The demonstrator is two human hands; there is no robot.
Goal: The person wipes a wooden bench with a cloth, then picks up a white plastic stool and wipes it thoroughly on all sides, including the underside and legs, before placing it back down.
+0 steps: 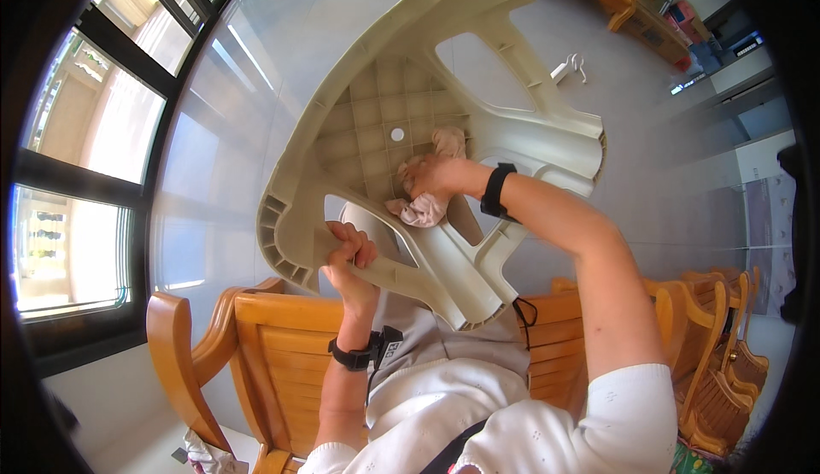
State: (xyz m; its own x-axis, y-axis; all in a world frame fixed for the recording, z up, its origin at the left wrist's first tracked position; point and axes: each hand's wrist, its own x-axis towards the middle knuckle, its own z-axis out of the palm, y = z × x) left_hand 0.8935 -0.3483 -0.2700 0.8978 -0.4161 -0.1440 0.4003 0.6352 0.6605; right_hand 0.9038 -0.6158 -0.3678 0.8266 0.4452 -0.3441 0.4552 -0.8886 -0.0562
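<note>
A beige plastic stool (359,119) is tipped over in front of me, its hollow ribbed underside facing up toward me. Its legs spread outward, with cut-out openings between them. My left hand (350,256) grips the near left edge of the stool beside one opening, fingers curled over the plastic. Inside the hollow, my right hand (434,175) is closed on a pale pink cloth (423,211) and presses it against the ribbed underside of the seat. Parts of the cloth stick out on both sides of that hand; its fingertips are partly hidden.
I sit on a slatted wooden bench (290,329) with a curved armrest at the left. Dark-framed windows (94,145) line the left wall. A small white hooked object (571,69) lies on the grey tiled floor past the stool. More wooden chairs (726,363) stand at the right.
</note>
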